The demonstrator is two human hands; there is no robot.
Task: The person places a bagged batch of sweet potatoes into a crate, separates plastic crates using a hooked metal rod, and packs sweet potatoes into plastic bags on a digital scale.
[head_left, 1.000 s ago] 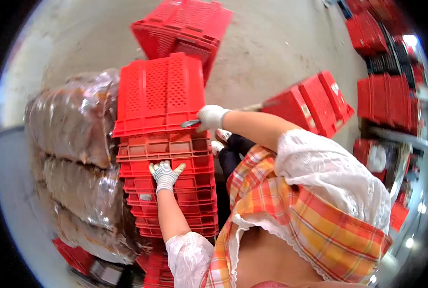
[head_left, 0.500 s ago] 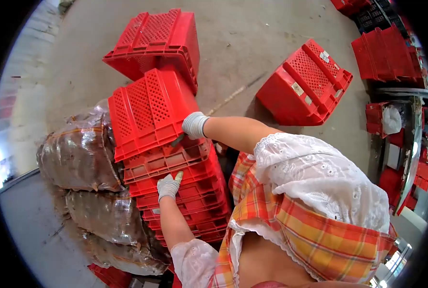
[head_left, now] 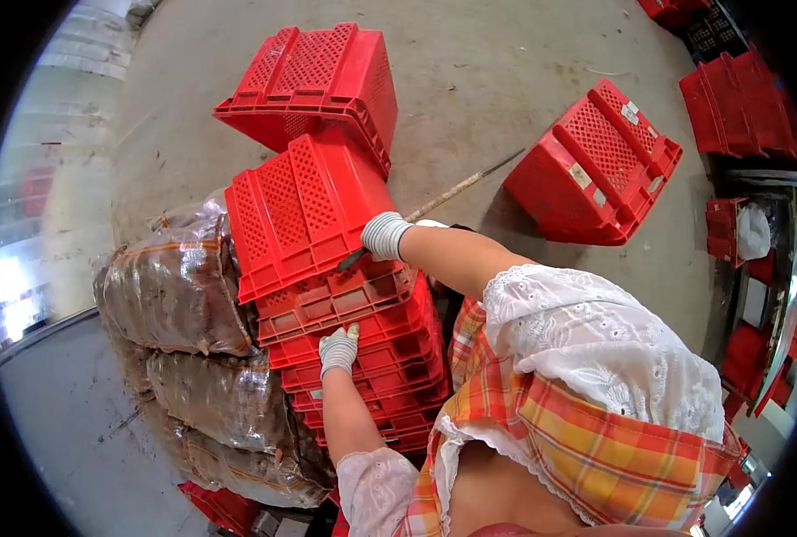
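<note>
Fingers of the gloved right hand (head_left: 386,235) curl shut around a dark tool (head_left: 352,259) wedged under the rim of the tilted top crate (head_left: 305,210), while the gloved left hand (head_left: 339,351) lies flat, fingers together, against the nested crate stack (head_left: 363,358). By the look of it, the top crate is partly pried loose, one edge lifted but not freed. Two separated crates (head_left: 313,80) (head_left: 600,161) lie on the concrete floor (head_left: 470,72); many remain nested. Wrapped bundles (head_left: 179,295) stand beside the stack.

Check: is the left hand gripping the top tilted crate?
No, the left hand presses flat on the crate stack, lower down.
</note>
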